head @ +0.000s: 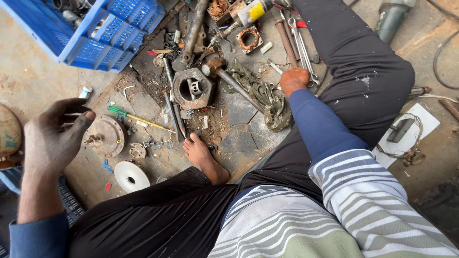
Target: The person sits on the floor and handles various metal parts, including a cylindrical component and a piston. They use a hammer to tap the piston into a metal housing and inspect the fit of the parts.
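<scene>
**Seated on the floor among rusty parts**

At the far left, the left hand (55, 136) is raised above the floor, its dark, greasy fingers (81, 125) curled loosely inward with the thumb up; nothing is clearly gripped in them. Just right of it a round rusty flange (106, 136) with a short shaft lies on the concrete, and a white disc (131, 176) sits below that. A green-handled screwdriver (136, 118) lies slantwise beside the flange. Above, a blue plastic crate (107, 31) stands tipped at the top left. Toward the middle, a hexagonal metal housing (192, 89) rests flat, near the person's bare foot (203, 157). A hammer (229, 81) lies beside a crumpled greenish rag (265, 98). Farther right, the right hand (294, 80) reaches down to the floor, knuckles up, beside a group of spanners (299, 43); whether its fingers have closed on anything I cannot tell.
</scene>
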